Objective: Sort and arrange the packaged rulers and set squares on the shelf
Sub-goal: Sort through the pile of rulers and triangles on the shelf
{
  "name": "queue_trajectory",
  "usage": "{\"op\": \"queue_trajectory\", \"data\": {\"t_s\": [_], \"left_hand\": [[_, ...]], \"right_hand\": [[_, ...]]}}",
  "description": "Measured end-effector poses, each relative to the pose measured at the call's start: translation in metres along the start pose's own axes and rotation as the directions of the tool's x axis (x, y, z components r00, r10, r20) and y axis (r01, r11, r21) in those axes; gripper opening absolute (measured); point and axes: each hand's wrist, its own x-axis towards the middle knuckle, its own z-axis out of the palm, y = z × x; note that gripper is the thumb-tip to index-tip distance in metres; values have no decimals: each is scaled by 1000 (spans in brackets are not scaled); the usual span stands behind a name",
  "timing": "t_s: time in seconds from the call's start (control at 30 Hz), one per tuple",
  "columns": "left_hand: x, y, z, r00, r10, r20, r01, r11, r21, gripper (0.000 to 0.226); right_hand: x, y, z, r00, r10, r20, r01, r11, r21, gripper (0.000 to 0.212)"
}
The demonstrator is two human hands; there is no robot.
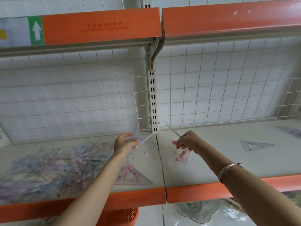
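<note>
Packets of rulers and set squares lay in one heap (48, 165) on the shelf (203, 170), left of the slotted post (153, 101); one lone set square (254, 145) lay flat well right of it. Just below the post, two hands were raised: the left hand (124, 144) gripped a clear set square (141, 141), the right hand (187, 141) pinched a pink-printed packet (181, 154).
</note>
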Motion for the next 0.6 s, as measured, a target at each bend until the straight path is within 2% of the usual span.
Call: {"op": "queue_trajectory", "data": {"t_s": [0.17, 0.37, 0.6], "left_hand": [[-3, 3, 46, 996, -18, 83, 22, 999, -42, 37], [-10, 5, 102, 994, -24, 107, 29, 999, -43, 34], [-20, 6, 133, 987, -69, 144, 76, 996, -38, 41]], "right_hand": [[9, 22, -33, 999, 11, -37, -10, 1000, 22, 29], [11, 46, -76, 999, 15, -30, -14, 999, 32, 29], [21, 64, -103, 1000, 3, -8, -2, 999, 42, 27]]}}
